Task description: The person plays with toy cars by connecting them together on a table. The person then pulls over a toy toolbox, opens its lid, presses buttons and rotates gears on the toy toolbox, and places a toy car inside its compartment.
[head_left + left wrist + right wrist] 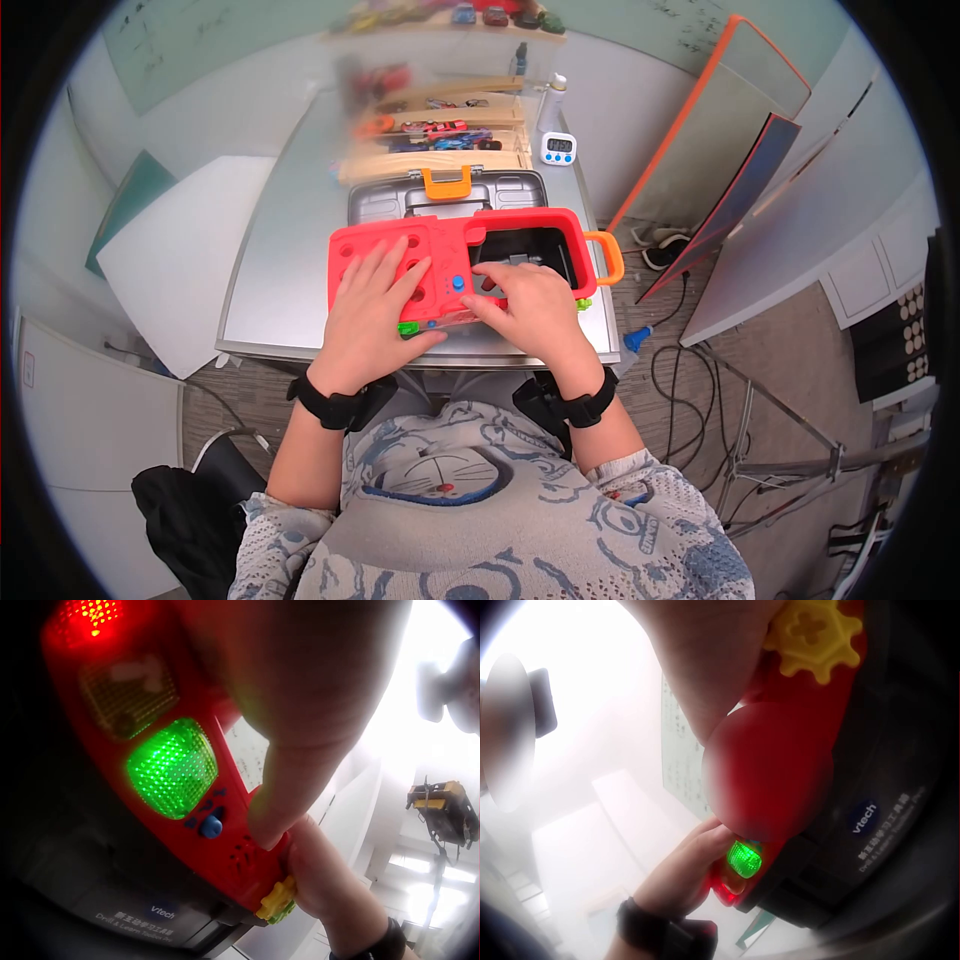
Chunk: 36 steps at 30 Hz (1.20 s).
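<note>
A red toy toolbox top [450, 240] with a black compartment [555, 245] stands on the table. My left hand [370, 310] lies across its left part, fingers spread over the round holes. On the compartment's inner edge rests my right hand [540, 315], thumb and fingers apart, beside a blue knob [459, 283]; its fingertips are partly hidden. In the left wrist view, a green light [174, 769] and a red light [94, 619] glow on the front, and a yellow gear [276, 900] sits at the far end, near the right hand [322, 877].
A grey case lid [385, 200] with an orange latch [447, 184] lies behind the toolbox. Farther back are a wooden rack [450, 160] of toy cars, a white timer [558, 149] and a bottle [551, 105]. The table's front edge [290, 352] is near my body.
</note>
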Motion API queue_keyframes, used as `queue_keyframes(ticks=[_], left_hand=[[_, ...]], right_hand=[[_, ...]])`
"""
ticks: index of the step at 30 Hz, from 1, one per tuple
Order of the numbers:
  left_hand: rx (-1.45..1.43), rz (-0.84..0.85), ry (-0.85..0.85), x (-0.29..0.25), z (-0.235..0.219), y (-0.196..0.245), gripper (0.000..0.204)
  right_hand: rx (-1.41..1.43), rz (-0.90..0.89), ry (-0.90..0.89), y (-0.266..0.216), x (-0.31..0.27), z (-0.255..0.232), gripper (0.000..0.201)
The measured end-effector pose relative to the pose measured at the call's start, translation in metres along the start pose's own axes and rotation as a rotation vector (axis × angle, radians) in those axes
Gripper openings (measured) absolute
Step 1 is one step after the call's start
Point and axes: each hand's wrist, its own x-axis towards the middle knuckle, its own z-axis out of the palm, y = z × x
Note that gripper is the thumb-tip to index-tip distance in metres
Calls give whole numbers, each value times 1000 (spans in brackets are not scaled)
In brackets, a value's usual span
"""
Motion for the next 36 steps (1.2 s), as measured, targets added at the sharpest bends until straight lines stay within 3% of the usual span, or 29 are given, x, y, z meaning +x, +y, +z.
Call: queue_keyframes(ticks=[8, 13, 16, 23, 25, 28, 31, 34, 36], left_hand=[[6, -7, -14, 2, 0, 0, 74], [-37, -55, -25, 5, -3, 2, 92], [-64, -66, -17, 7, -4, 2, 99], [-128, -107, 14, 9, -4, 2, 107], [-148, -111, 1, 9, -5, 3, 97], [74, 3, -57, 7, -2, -2, 83], [7, -31, -49, 7, -2, -1, 70], [60, 0, -66, 7, -3, -1, 83], [-23, -47, -48, 9, -6, 3, 90]], right_hand=[[-39, 34, -73, 0, 3, -2, 42], [38, 69, -35, -4, 6, -5, 55], [13, 14, -105, 1, 8, -4, 52], [-14, -51, -69, 3, 9, -5, 47], [-23, 14, -176, 3, 11, -6, 59], [97, 96, -86, -1, 8, -7, 76], [87, 133, -97, 1, 7, -4, 90], [135, 124, -22, -2, 7, -5, 76], [83, 48, -86, 2, 9, -6, 67]])
